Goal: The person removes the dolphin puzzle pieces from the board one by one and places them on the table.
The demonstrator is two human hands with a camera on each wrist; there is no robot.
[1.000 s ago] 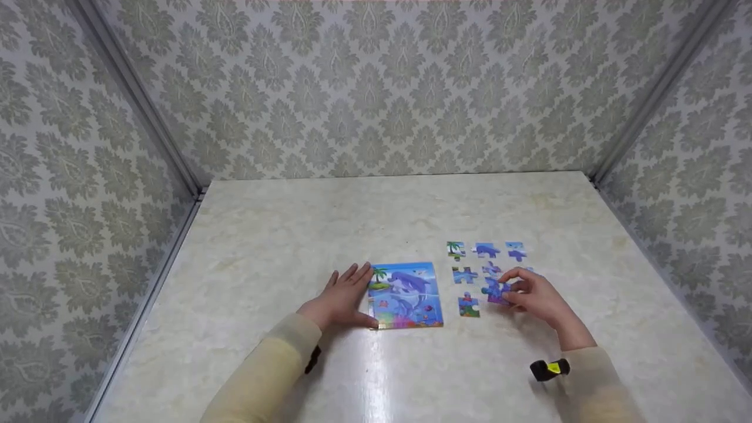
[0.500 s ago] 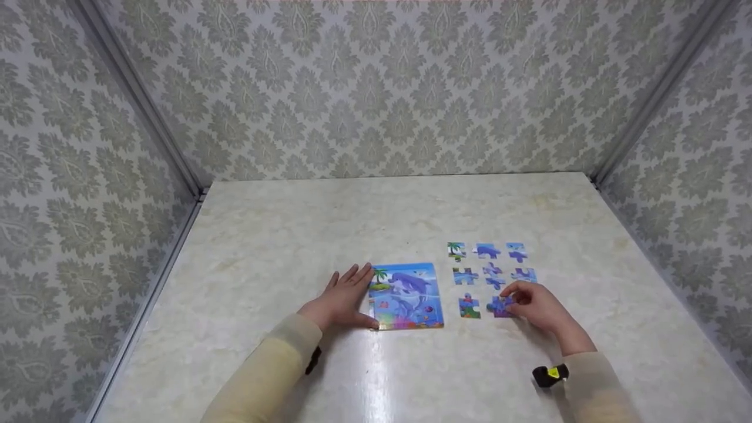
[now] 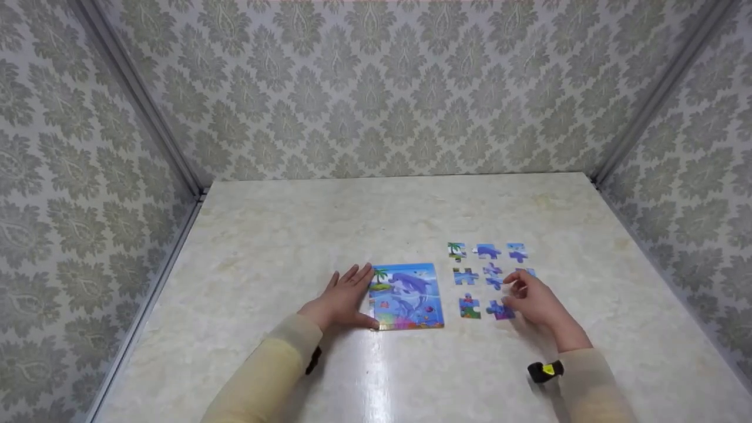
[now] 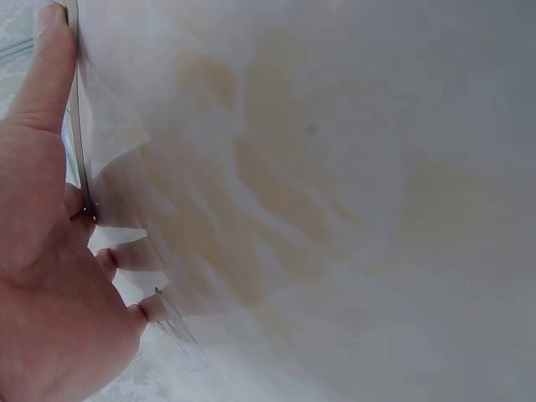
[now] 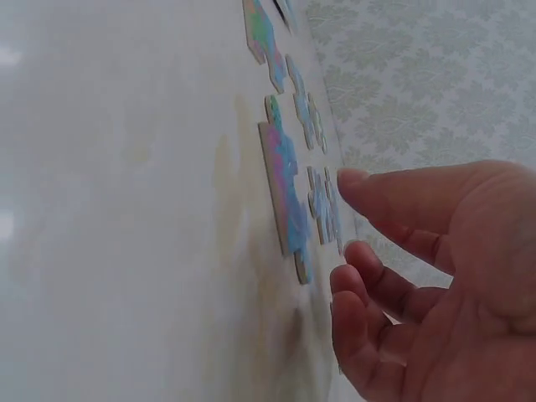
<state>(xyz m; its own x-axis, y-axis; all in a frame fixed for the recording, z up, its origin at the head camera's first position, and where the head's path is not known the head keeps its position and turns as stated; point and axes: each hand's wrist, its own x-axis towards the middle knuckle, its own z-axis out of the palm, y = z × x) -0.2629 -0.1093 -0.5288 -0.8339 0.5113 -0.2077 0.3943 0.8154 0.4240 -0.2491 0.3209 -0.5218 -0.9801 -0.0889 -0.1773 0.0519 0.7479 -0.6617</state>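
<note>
My left hand (image 3: 342,299) lies spread on the table, its fingertips and thumb against the left edge of a square dolphin puzzle board (image 3: 408,296). In the left wrist view the thumb (image 4: 48,75) touches the board's thin edge (image 4: 79,138). My right hand (image 3: 534,299) hovers just right of a purple and blue puzzle piece (image 3: 502,309), with nothing between its fingers. That piece (image 5: 285,188) lies flat on the table in the right wrist view, apart from the thumb and the loosely bent fingers.
Loose puzzle pieces lie in rows right of the board, among them a palm tree piece (image 3: 456,251), a dolphin piece (image 3: 486,251) and a green-red piece (image 3: 469,307). The right hand partly covers another blue piece (image 3: 527,272). Patterned walls (image 3: 370,88) enclose the table (image 3: 294,223).
My right hand has brought the purple and blue piece down toward me, laid it beside the green-red piece and let go. The left hand and the board have stayed put.
</note>
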